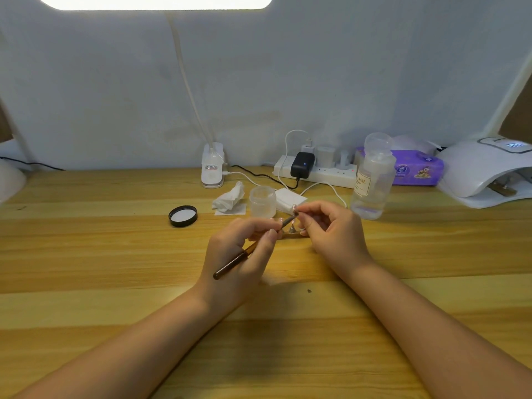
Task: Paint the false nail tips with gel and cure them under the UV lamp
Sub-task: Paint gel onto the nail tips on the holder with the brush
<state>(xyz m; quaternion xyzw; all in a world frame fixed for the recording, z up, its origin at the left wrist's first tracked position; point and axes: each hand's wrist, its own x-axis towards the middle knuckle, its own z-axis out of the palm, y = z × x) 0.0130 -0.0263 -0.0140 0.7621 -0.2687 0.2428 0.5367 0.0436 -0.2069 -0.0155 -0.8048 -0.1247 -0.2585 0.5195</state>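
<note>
Nail tip (294, 208): 1; brush (250, 250): 1

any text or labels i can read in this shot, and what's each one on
"NAIL": on the cream label of the clear bottle; smaller lines on that label are too blurred to read.
Purple tissue pack: printed logo and pictures, words too small to read.
UV lamp: lit display on top, digits too blurred to read.
White desk lamp base: sticker with print, unreadable.
</note>
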